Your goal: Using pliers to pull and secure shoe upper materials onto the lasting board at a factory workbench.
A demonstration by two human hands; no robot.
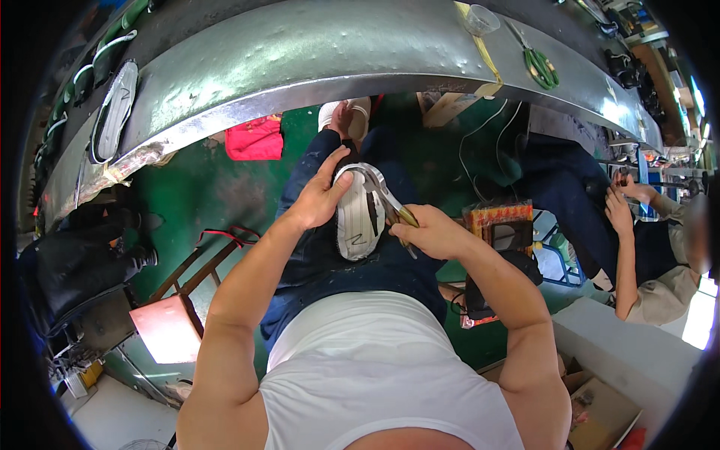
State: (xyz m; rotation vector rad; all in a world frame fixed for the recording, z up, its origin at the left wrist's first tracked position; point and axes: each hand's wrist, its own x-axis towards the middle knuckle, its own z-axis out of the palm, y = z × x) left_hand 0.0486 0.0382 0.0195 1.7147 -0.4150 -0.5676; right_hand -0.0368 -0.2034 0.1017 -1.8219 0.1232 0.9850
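Two bare hands hold one shoe (355, 231), which sits upside down over the dark blue lap (330, 279), its white bottom facing up. The left hand (319, 198) has its grip closed on the far left side of the shoe, with the thumb by the edge. That seems to be so the shoe does not wobble or slip. The right hand (429, 231) has its grip wrapped around the handles of the pliers (391, 201). The head of the pliers leans over the far end of the shoe, near the left thumb; I cannot tell if it bites anything. The shoe is probably turned over so its edge is easy to reach, and the lap likely makes a soft rest.

Past the knees runs a long, shiny metal counter (300, 54). At its left part, another shoe (118, 112) shows its white bottom too. At its right part are scissors (541, 70) with green handles and a clear cup (481, 20), perhaps kept there to be close but out of the way. A red cloth (255, 139) is on the green floor (176, 184).
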